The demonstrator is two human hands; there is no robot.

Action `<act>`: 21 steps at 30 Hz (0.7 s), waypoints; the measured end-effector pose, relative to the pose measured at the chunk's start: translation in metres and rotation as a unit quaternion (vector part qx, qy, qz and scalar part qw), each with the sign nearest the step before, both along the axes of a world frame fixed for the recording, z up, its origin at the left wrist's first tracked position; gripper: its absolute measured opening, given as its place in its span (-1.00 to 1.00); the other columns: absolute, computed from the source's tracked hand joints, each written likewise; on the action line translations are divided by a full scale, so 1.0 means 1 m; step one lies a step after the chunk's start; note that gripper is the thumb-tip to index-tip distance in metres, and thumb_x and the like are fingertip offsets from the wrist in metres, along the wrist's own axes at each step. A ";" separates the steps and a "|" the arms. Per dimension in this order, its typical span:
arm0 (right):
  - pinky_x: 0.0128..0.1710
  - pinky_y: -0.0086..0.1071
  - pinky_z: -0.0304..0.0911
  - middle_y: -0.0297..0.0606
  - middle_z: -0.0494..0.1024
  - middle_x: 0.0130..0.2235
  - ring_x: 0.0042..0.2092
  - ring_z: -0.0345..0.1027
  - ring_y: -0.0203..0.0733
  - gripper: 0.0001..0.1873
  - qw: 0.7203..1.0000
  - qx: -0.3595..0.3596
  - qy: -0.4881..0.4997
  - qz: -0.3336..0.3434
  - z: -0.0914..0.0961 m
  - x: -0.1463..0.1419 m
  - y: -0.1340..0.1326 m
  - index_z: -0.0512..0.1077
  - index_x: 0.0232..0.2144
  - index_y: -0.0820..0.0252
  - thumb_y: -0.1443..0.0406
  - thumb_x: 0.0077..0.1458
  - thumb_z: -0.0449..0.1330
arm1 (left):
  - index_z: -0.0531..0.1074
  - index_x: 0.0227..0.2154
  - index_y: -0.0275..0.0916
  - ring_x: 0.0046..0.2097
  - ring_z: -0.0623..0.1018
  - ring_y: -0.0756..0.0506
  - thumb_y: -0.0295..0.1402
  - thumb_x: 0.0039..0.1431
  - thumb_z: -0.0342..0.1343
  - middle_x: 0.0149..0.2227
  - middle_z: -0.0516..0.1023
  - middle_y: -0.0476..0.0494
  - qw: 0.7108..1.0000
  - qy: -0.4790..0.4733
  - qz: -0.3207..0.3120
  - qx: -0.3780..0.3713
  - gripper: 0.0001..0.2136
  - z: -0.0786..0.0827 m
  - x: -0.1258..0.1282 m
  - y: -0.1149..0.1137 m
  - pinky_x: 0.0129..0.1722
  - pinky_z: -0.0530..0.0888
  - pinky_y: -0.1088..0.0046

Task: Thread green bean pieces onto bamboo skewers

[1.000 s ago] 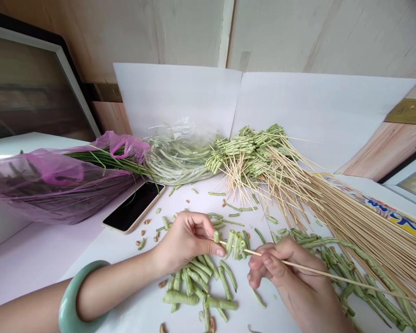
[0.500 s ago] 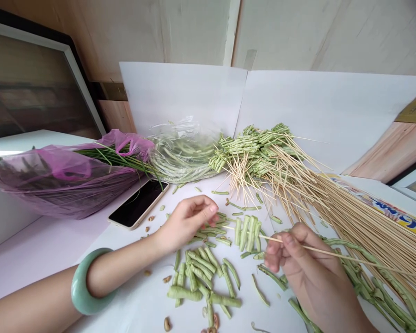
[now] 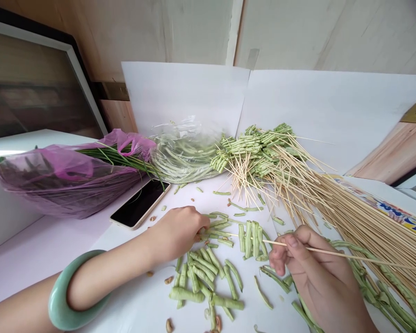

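Observation:
My right hand [image 3: 319,273] pinches a thin bamboo skewer [image 3: 327,252] between thumb and fingers. Several short green bean pieces [image 3: 252,238] are threaded side by side on the skewer, near its left end. My left hand [image 3: 180,231], with a green bangle [image 3: 60,300] on the forearm, is lowered over a spread of loose cut bean pieces [image 3: 222,224]. Its fingers curl downward, and the tips are mostly hidden behind the hand. Closer to me lies another heap of cut bean pieces [image 3: 201,268] on the white surface.
Behind lie filled bean skewers [image 3: 263,145] in a pile, with bare bamboo sticks [image 3: 377,231] at right. A clear bag of long beans [image 3: 183,155], a purple bag of greens [image 3: 65,185] and a phone [image 3: 140,203] are at left. Long beans [image 3: 381,291] lie by my right hand.
My left hand has moved left and down from near the skewer's tip to the loose bean pieces, its fingers curling under. My right hand still holds the skewer almost in place.

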State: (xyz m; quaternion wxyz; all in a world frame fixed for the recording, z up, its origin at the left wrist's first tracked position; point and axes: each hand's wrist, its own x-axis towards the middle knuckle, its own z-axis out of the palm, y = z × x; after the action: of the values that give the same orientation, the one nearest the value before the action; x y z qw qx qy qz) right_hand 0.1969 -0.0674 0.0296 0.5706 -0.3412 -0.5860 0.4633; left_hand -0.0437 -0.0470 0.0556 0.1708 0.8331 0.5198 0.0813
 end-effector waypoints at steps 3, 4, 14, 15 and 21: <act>-0.58 -0.47 0.37 -0.31 0.47 -0.57 -0.58 0.35 -0.30 -0.75 1.000 0.003 0.008 0.004 -0.001 0.001 0.001 0.43 -0.52 0.12 0.23 0.20 0.15 | 0.55 -0.28 -0.21 -0.28 0.51 -0.16 -0.60 0.04 0.09 -0.33 0.55 -0.16 1.000 0.018 0.000 0.009 -0.76 0.005 -0.002 0.001 -0.32 0.33 0.40; -0.58 -0.46 0.37 -0.31 0.47 -0.57 -0.58 0.35 -0.29 -0.75 1.000 0.006 0.007 0.003 -0.001 0.001 0.001 0.43 -0.53 0.12 0.23 0.20 0.16 | 0.56 -0.25 -0.21 -0.24 0.50 -0.17 -0.58 0.06 0.09 -0.32 0.56 -0.17 1.000 -0.009 0.004 0.028 -0.75 0.007 -0.003 0.002 -0.27 0.35 0.39; -0.53 -0.36 0.42 -0.29 0.51 -0.55 -0.53 0.43 -0.20 -0.78 0.994 0.092 -0.049 -0.016 0.003 0.005 -0.013 0.48 -0.42 0.06 0.28 0.24 0.09 | 0.49 -0.38 -0.34 -0.41 0.48 0.03 -0.39 -0.01 0.30 -0.46 0.51 -0.04 0.806 -0.547 0.063 -0.219 -0.85 -0.005 0.009 0.003 -0.35 0.42 0.52; -0.50 -0.34 0.44 -0.29 0.52 -0.53 -0.51 0.45 -0.19 -0.79 0.993 0.097 -0.065 -0.019 0.003 0.006 -0.016 0.49 -0.37 0.04 0.30 0.25 0.07 | 0.48 -0.40 -0.34 -0.41 0.49 0.04 -0.38 -0.06 0.34 -0.46 0.51 -0.03 0.781 -0.571 0.066 -0.244 -0.80 -0.008 0.011 0.002 -0.34 0.44 0.52; -0.42 -0.32 0.48 -0.33 0.55 -0.48 -0.45 0.49 -0.18 -0.82 0.985 0.119 -0.105 -0.063 -0.001 0.006 -0.027 0.47 -0.33 -0.01 0.28 0.26 0.07 | 0.47 -0.43 -0.35 -0.44 0.54 0.03 -0.35 -0.15 0.42 -0.49 0.53 -0.03 0.729 -0.617 0.051 -0.292 -0.73 -0.014 0.016 -0.001 -0.38 0.47 0.54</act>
State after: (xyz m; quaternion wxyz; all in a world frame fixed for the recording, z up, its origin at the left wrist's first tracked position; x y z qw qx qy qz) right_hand 0.2034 -0.0943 0.0289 0.5707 -0.3543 -0.6704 0.3151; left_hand -0.0278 -0.0482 0.0412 0.6846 0.4807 0.3392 0.4304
